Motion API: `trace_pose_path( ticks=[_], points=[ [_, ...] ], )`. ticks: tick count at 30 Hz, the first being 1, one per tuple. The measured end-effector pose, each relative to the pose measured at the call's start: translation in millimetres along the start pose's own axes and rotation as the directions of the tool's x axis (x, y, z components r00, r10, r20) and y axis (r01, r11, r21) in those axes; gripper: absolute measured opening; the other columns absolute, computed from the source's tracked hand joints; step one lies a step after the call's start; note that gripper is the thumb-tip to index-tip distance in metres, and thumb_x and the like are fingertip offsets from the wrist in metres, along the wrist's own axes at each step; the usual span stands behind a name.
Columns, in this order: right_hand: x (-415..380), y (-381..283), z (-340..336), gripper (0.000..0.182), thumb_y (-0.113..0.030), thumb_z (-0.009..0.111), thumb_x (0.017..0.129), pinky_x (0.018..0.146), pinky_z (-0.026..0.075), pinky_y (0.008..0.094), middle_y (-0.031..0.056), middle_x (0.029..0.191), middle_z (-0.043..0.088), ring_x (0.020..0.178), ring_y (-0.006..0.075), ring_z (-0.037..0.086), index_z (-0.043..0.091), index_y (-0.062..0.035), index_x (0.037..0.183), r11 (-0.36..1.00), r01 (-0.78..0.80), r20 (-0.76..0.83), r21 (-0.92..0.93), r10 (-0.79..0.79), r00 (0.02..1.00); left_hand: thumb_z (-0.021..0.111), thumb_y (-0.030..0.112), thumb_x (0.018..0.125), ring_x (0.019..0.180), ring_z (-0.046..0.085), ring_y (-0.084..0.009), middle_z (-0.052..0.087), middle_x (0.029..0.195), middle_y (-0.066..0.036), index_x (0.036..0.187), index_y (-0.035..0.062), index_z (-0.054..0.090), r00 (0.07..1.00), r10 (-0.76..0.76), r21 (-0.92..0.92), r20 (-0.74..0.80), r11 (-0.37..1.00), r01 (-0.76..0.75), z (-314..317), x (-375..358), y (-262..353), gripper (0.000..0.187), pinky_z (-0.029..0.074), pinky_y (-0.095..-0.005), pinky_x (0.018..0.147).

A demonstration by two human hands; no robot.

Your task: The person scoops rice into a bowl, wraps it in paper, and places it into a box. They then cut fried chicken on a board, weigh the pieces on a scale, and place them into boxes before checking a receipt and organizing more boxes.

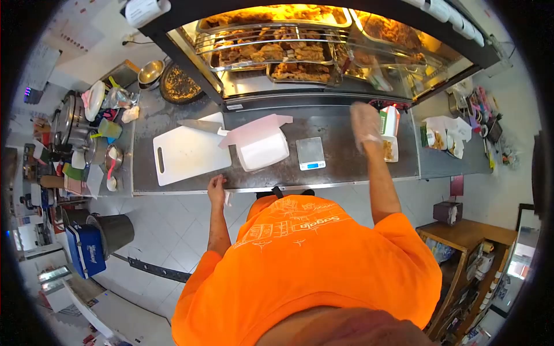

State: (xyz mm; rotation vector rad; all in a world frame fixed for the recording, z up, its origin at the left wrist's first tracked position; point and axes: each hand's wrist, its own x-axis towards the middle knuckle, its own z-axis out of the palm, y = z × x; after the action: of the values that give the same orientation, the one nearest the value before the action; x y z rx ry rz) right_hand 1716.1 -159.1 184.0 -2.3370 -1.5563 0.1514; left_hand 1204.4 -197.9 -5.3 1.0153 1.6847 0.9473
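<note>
My right hand [365,125], in a clear plastic glove, is over the counter, just left of an open box [389,130] with food in it; its fingers are blurred. At the counter's front edge, my left hand [217,185] is bare, with its fingers curled together near something small and white. Between the hands lie an open white box [262,151] with a pink lid and a digital scale [311,154]. A knife [199,124] rests on the white cutting board [187,154].
Behind the counter [340,173] stands a lit glass display case [234,102] with trays of fried food. Bowls and a dark pan [179,83] are at the left. Another open food box [447,136] sits at the right. A blue cooler [86,249] is on the floor.
</note>
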Motion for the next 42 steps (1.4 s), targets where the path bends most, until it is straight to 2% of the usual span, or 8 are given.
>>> trace_pose_path(
  ticks=[3,7,10,20,23,24,28,42],
  points=[
    [33,-111,0,0.028,-0.023,0.055,0.088,0.091,0.045,0.039,0.016,0.114,0.06,0.108,0.0316,0.056,0.059,-0.0056,0.11,0.809,0.58,-0.437,0.093,-0.49,0.754,0.059,0.026,0.089,0.085,0.06,-0.0151,0.067,0.089,-0.01,0.104,-0.0015,0.063,0.998,0.014,0.027,0.059,1.0,-0.016,-3,21,-10,0.032,0.042,-0.0248,0.077],
    [104,-204,-12,0.055,-0.037,0.054,0.087,0.098,0.04,0.0398,0.0178,0.126,0.052,0.116,0.0331,0.05,0.045,-0.0021,0.128,0.989,0.126,-0.041,-0.078,-0.129,0.991,0.058,0.02,0.089,0.078,0.062,-0.0139,0.067,0.083,-0.01,0.099,-0.0024,0.062,0.99,0.099,-0.06,0.1,0.994,-0.093,-5,34,10,0.025,0.045,-0.025,0.073],
    [155,-188,32,0.055,-0.037,0.057,0.086,0.1,0.039,0.0392,0.0194,0.127,0.051,0.118,0.0334,0.048,0.045,-0.0044,0.129,0.954,0.243,-0.306,-0.175,-0.287,0.908,0.059,0.02,0.09,0.081,0.062,-0.0135,0.067,0.083,-0.01,0.101,-0.0021,0.062,0.986,0.124,-0.021,0.116,0.992,-0.122,-21,35,18,0.025,0.046,-0.0242,0.075],
    [179,-201,17,0.045,-0.031,0.037,0.091,0.104,0.033,0.0398,0.0148,0.133,0.048,0.127,0.0266,0.043,0.05,-0.0086,0.128,0.935,0.202,0.369,-0.292,-0.085,0.926,0.061,0.021,0.088,0.078,0.062,-0.0135,0.067,0.082,-0.008,0.101,-0.0014,0.062,0.986,0.072,-0.035,0.149,0.997,-0.068,-57,60,-6,0.025,0.046,-0.0255,0.072],
    [145,-208,0,0.043,-0.03,0.04,0.091,0.107,0.03,0.0409,0.0137,0.139,0.043,0.13,0.0275,0.039,0.051,-0.0113,0.128,0.581,0.44,0.103,-0.685,-0.521,0.848,0.06,0.023,0.089,0.079,0.064,-0.015,0.068,0.082,-0.009,0.101,0.0007,0.063,0.977,0.069,0.027,0.2,0.997,-0.076,-53,80,4,0.025,0.047,-0.027,0.074],
    [131,-209,-8,0.052,-0.031,0.051,0.086,0.112,0.021,0.0401,0.0184,0.145,0.033,0.137,0.0278,0.028,0.044,-0.0162,0.135,0.962,0.269,0.063,-0.054,-0.266,0.962,0.06,0.023,0.089,0.079,0.064,-0.015,0.068,0.082,-0.009,0.101,0.0007,0.063,0.976,0.067,0.022,0.206,0.997,-0.073,-52,85,11,0.025,0.047,-0.027,0.074],
    [186,-122,64,0.061,-0.041,0.047,0.091,0.11,0.028,0.0411,0.0166,0.147,0.028,0.133,0.0341,0.031,0.029,-0.0129,0.143,0.789,0.308,-0.079,-0.532,-0.408,0.909,0.06,0.025,0.089,0.082,0.065,-0.0174,0.069,0.084,-0.011,0.101,0.0017,0.063,0.968,0.12,0.107,0.222,0.983,-0.147,-54,96,31,0.027,0.047,-0.0298,0.077],
    [136,-198,-8,0.072,-0.059,0.039,0.089,0.107,0.031,0.0421,0.0205,0.138,0.041,0.126,0.0362,0.039,0.039,-0.0048,0.137,0.961,0.131,0.084,-0.245,-0.114,0.99,0.059,0.02,0.089,0.084,0.064,-0.0174,0.067,0.086,-0.012,0.101,-0.0009,0.062,0.961,0.081,0.052,0.265,0.994,-0.098,-34,61,26,0.025,0.046,-0.0277,0.077]
  ],
)
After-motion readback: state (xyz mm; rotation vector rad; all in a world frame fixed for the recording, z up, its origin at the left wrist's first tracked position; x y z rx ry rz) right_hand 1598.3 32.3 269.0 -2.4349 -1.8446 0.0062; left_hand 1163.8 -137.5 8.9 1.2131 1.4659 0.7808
